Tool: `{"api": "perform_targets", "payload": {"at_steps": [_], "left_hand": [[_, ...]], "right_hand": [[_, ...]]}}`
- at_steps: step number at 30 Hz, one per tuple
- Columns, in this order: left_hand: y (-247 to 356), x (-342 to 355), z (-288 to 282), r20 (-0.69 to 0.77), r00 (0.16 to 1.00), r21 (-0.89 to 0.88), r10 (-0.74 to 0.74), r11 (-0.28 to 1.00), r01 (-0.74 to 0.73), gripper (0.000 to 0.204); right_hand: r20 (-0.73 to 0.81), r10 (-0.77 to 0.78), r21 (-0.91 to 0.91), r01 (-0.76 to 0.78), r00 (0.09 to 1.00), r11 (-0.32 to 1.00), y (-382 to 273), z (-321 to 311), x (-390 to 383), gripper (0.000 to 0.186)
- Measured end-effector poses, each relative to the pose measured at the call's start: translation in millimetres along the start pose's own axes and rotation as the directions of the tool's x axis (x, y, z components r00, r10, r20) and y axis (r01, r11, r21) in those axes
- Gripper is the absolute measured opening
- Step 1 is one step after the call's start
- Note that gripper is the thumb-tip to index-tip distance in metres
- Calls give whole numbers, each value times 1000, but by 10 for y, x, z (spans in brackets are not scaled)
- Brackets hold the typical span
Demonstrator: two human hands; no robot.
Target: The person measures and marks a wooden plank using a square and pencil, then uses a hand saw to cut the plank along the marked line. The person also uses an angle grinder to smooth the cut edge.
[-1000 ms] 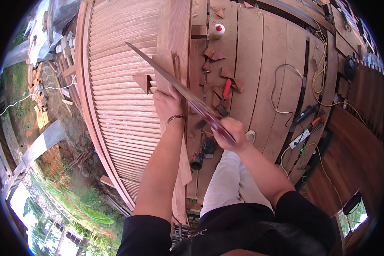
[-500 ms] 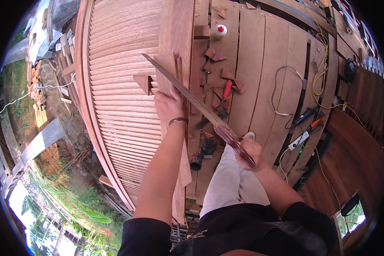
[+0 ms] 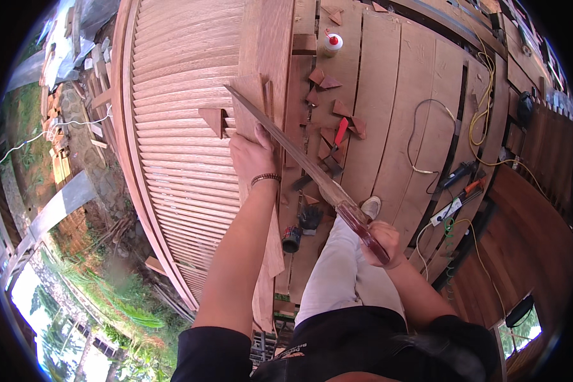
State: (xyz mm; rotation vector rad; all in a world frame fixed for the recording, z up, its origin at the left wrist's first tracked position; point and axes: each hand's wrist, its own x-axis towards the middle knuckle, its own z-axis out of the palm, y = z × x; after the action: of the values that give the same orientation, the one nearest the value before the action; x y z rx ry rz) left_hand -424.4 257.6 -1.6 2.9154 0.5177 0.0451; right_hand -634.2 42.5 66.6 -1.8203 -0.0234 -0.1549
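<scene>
My right hand (image 3: 383, 243) is closed around the dark red-brown handle of a handsaw (image 3: 302, 160). Its long blade slants up and left, lying across a narrow wooden board (image 3: 244, 95). Just left of the blade, my left hand (image 3: 251, 155) grips that board, thumb on top near the cut line; some of its fingers are hidden at the far side. Under the board stretches a louvered wooden panel (image 3: 184, 135) with a wide edge rail (image 3: 272, 44). A small triangular wood block (image 3: 212, 121) lies on the slats beside my left hand.
On the plank floor (image 3: 379, 121) right of the panel lie several triangular offcuts (image 3: 330, 82), a red-handled tool (image 3: 340, 132), a glue bottle (image 3: 332, 43), a dark glove (image 3: 310, 218) and a black can (image 3: 291, 239). Farther right are cables, a power strip (image 3: 446, 211) and power tools.
My right hand has pulled the saw back, down and to the right, so the blade tip sits nearer the board. My left hand keeps its place on the board.
</scene>
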Motion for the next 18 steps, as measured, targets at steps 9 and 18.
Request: {"api": "perform_targets", "payload": {"at_steps": [9, 18], "left_hand": [[19, -78, -69, 80, 997, -35, -4, 999, 7, 53], [81, -45, -28, 48, 997, -55, 53, 997, -50, 53]], "right_hand": [[-56, -5, -5, 5, 998, 1000, 188, 631, 867, 13], [-80, -78, 18, 80, 994, 997, 342, 885, 1364, 14]]}}
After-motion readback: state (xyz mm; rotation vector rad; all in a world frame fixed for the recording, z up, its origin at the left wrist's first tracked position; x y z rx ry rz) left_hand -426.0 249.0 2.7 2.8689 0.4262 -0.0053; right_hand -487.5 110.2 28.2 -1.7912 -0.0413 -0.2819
